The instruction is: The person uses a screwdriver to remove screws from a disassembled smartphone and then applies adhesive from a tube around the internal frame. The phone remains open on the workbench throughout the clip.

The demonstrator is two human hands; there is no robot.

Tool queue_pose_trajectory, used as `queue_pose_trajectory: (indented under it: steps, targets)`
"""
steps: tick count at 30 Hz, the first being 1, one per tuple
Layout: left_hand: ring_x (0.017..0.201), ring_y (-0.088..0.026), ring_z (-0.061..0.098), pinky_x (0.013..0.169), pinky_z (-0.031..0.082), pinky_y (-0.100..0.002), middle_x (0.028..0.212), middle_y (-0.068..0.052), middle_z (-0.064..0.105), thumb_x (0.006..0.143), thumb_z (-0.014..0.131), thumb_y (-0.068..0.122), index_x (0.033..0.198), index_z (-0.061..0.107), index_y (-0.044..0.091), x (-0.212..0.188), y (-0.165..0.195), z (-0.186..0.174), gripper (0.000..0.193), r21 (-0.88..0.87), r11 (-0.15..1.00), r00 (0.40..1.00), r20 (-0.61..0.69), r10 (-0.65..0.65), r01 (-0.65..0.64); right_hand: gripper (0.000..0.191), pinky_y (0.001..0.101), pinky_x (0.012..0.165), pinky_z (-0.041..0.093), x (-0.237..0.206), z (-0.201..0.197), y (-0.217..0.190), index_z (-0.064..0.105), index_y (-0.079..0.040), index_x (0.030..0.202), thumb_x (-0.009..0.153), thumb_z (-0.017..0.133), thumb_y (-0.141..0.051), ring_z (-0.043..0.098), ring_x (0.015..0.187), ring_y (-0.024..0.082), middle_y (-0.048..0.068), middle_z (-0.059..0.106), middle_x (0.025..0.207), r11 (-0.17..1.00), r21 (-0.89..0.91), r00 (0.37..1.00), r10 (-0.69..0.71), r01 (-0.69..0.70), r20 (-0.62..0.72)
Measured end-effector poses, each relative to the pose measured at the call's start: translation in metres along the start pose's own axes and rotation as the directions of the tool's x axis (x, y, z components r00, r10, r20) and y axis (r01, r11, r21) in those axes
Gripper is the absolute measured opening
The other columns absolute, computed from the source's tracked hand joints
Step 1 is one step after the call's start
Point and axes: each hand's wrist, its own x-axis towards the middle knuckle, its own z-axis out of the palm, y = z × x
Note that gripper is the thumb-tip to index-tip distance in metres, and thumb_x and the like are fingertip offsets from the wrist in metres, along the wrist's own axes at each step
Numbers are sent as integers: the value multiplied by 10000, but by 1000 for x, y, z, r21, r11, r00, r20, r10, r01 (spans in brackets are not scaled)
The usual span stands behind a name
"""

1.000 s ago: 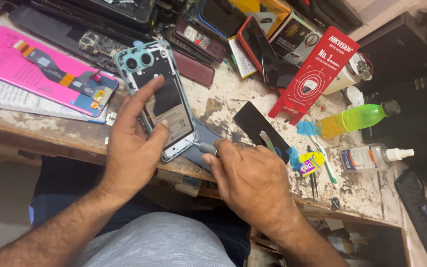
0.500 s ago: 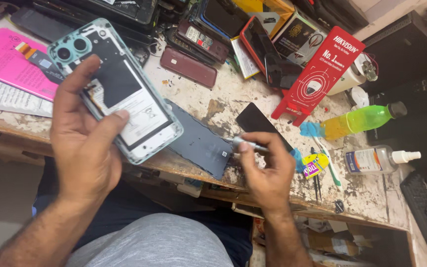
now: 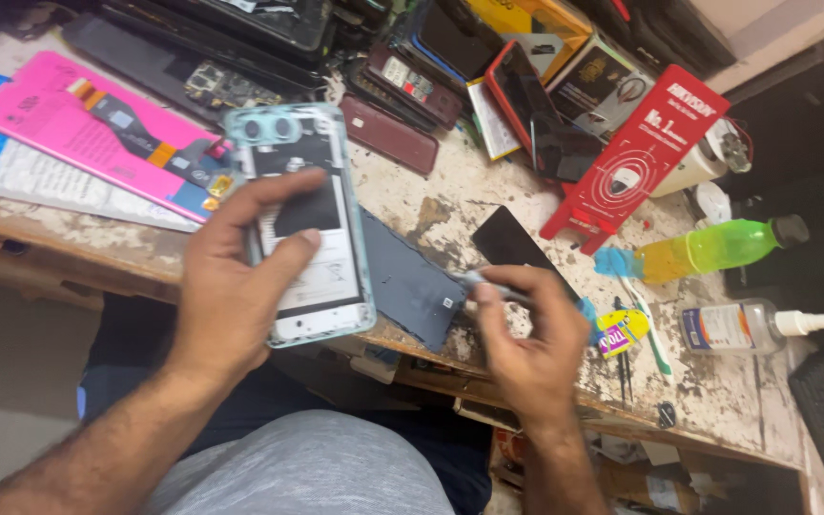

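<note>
- Opened phone point(image 3: 312, 229), back cover off, pale blue frame, dark upper section and white battery panel showing, two camera rings at the top end. It is lifted above the near edge of the worn workbench point(image 3: 431, 205), tilted slightly.
- Left hand point(image 3: 231, 286) is clamped on the phone: thumb across the dark upper section, index finger laid over the middle, palm behind the left edge.
- Right hand point(image 3: 526, 343) has its fingers pinched together on a thin grey tool point(image 3: 474, 281). The tool's tip points left, near the corner of the dark blue-grey back panel point(image 3: 407, 281); contact between tip and panel cannot be told.
- The back panel lies flat on the bench, just right of the held phone and partly under it in this view.
- A black glass rectangle point(image 3: 512, 243) lies on the bench just above the right hand.
- Right of the hand: a blue-headed toothbrush point(image 3: 631, 305), a yellow tag point(image 3: 622, 334), a clear bottle with a white spray nozzle point(image 3: 746, 324), a green-yellow bottle point(image 3: 717, 248) lying on its side.
- Behind these: a red card package point(image 3: 641, 157) leaning upright.
- Left side of the bench: a pink parts sheet point(image 3: 78, 133) with a flex cable on it, over a blue-and-white sheet point(image 3: 11, 172).
- Far edge: a crowded pile of old phones and boxes point(image 3: 412, 67), and a dark red phone point(image 3: 388, 133) lying near the held phone's top.
- The person's grey-clad lap point(image 3: 307, 477) is below the bench edge.
</note>
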Motion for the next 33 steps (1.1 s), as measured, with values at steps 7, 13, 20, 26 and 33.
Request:
queue_pose_trajectory:
  steps: [7, 13, 20, 26, 33]
  targets:
    - [1010, -91, 660, 887, 548, -239, 1096, -29, 718, 987, 704, 110, 1147, 755, 78, 5, -4, 12, 172, 165, 985, 996, 67, -63, 51, 130, 277, 887, 615, -3, 6, -9, 615, 29, 1171, 1045, 648, 28, 740, 1007, 161, 127, 727, 1098, 961, 259, 996, -84, 91, -38]
    - [996, -90, 666, 864, 557, -244, 1076, -18, 684, 971, 710, 174, 1144, 766, 101, 8, -4, 12, 196, 195, 976, 986, 117, -121, 96, 139, 299, 998, 598, 4, 23, -18, 599, 31, 1195, 1062, 635, 51, 708, 1056, 161, 144, 694, 1197, 955, 257, 989, -143, 149, -41]
    - [1105, -140, 654, 974, 520, -288, 1121, -37, 673, 934, 744, 168, 1114, 772, 80, 10, -5, 9, 203, 245, 969, 984, 174, -23, -21, 158, 293, 962, 590, 9, 32, -31, 596, 45, 1186, 1031, 622, 60, 712, 1069, 184, 151, 698, 1177, 954, 270, 991, -128, 130, -25]
    - [1079, -139, 660, 952, 526, -286, 1105, -48, 662, 943, 744, 173, 1073, 776, 69, 10, -8, 9, 170, 248, 969, 984, 173, -36, -8, 160, 294, 955, 598, 7, 35, -29, 596, 44, 1181, 1026, 632, 58, 721, 1067, 184, 156, 689, 1173, 958, 253, 991, -134, 136, -27]
    - [1002, -115, 668, 879, 538, -265, 1036, -31, 681, 961, 713, 174, 1054, 772, 76, 8, -9, 9, 147, 253, 967, 988, 134, -71, 35, 160, 300, 952, 615, 5, 36, -25, 601, 37, 1175, 1020, 635, 59, 729, 1070, 195, 158, 687, 1176, 963, 223, 988, -154, 154, -17]
